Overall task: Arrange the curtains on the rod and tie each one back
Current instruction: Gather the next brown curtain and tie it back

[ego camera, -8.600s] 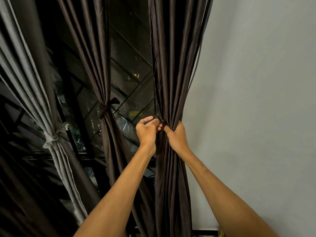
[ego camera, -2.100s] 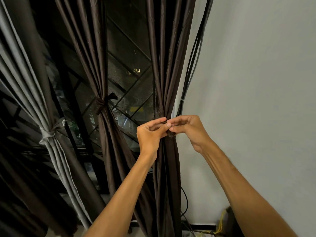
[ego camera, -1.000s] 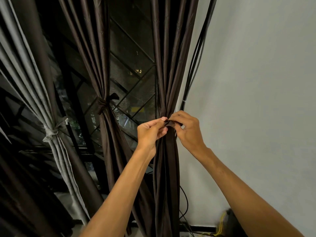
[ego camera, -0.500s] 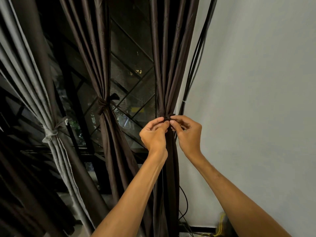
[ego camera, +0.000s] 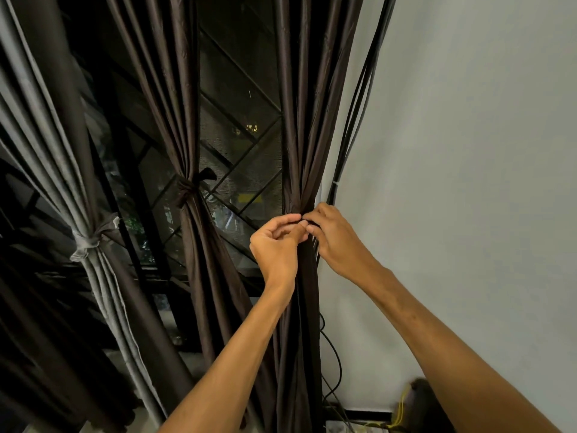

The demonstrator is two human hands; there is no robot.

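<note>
Tying spot: gathered waist of the right curtain (ego camera: 304, 120), which hangs just beside the wall (ego camera: 468, 151).
Left hand (ego camera: 274, 245): fingers curled, thumb and forefinger pinching the dark tie strip (ego camera: 313, 225) at the gather.
Right hand (ego camera: 338, 242): fingertips pinching the same strip, touching the left hand's fingertips.
Middle curtain (ego camera: 184, 120): dark brown, cinched by a knotted tie (ego camera: 191, 189).
Grey curtain (ego camera: 46, 135): far left, bound with a pale tie (ego camera: 86, 242).
Cables (ego camera: 359, 104): black, running down between the right curtain and the wall.
</note>
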